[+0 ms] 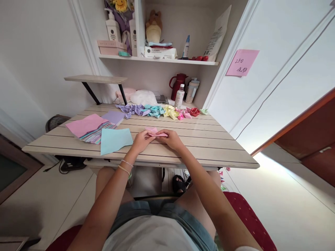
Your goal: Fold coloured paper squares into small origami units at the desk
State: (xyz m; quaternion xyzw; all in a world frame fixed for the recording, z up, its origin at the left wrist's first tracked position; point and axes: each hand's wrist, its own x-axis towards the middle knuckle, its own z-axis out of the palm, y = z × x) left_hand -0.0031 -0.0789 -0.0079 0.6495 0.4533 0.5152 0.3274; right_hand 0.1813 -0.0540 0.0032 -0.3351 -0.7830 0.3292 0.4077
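A pink piece of folded paper (151, 130) is held between both hands just above the slatted table, near its front middle. My left hand (142, 140) pinches the paper's left side, fingers closed on it. On the other side my right hand (171, 139) grips the right end, where a narrow folded flap points right. Part of the paper is hidden behind the fingers. Left of my left hand lies a flat light blue sheet (115, 140). Beside that sheet is a stack of coloured paper with a pink sheet (86, 124) on top.
Along the table's (209, 146) back run folded paper pieces: purple (134, 110), blue (156, 111), yellow (171, 112), pink and red. Behind them stand a clear bottle (179, 96), a dark red jug (178, 86) and a tumbler (192, 90). A small raised shelf (95, 79) is at back left.
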